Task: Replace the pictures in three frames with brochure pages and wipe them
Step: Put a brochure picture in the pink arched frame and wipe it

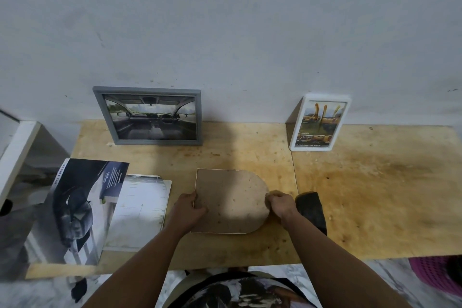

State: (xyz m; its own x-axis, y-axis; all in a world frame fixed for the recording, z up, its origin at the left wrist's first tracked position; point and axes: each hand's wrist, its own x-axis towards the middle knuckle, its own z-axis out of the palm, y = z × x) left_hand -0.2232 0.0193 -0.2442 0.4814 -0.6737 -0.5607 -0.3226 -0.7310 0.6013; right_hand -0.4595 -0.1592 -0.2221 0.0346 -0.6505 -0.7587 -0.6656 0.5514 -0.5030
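Left hand (187,210): your grip pinches the straight edge of the brown arched fibreboard frame back (231,201).
Right hand (281,204): your grip clasps its rounded edge.
Frame back: flat on the plywood desk (362,195).

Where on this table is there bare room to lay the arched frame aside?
The widest bare patch is the right plywood panel, bordered by the white upright frame and the dark cloth. A narrower strip lies between the grey wooden frame and the arched brown-backed frame. The left is crowded with car brochures.
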